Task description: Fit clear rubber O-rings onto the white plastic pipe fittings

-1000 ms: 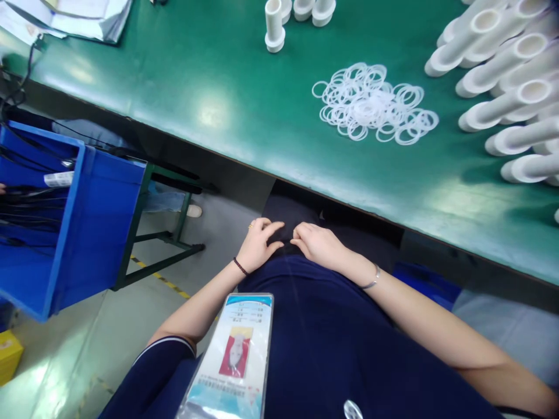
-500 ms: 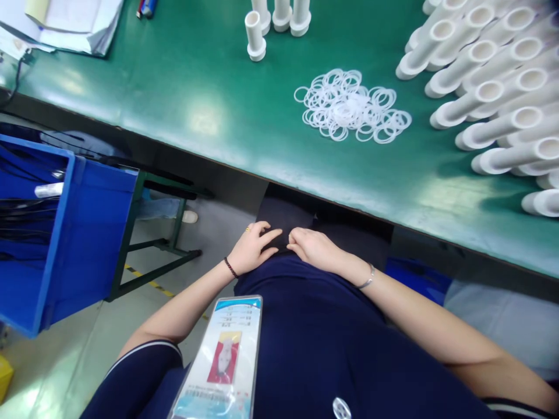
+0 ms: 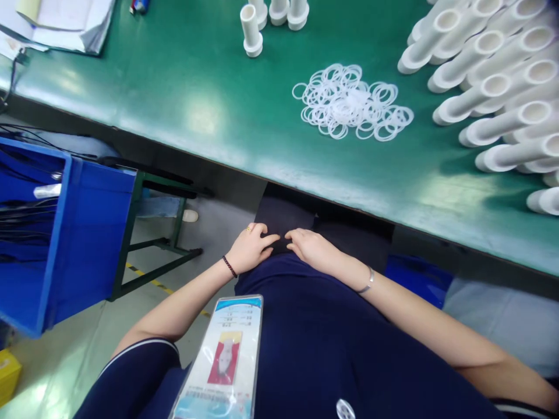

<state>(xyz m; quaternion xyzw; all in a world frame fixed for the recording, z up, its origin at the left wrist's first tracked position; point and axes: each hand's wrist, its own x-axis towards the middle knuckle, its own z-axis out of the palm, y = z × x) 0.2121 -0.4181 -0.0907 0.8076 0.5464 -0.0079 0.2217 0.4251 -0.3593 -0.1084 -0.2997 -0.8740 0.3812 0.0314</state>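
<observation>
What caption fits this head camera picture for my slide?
Left hand and right hand rest on dark clothing, below a green table with white rings and tubes.

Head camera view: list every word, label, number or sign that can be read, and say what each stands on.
No text is legible.
Clear plastic badge holder on the navy shirt: printed rows around a red photo, too blurred to read.
White round emblem on that shirt: a logo, no letters discernible.
White label in the blue plastic bin: too small to read.
</observation>
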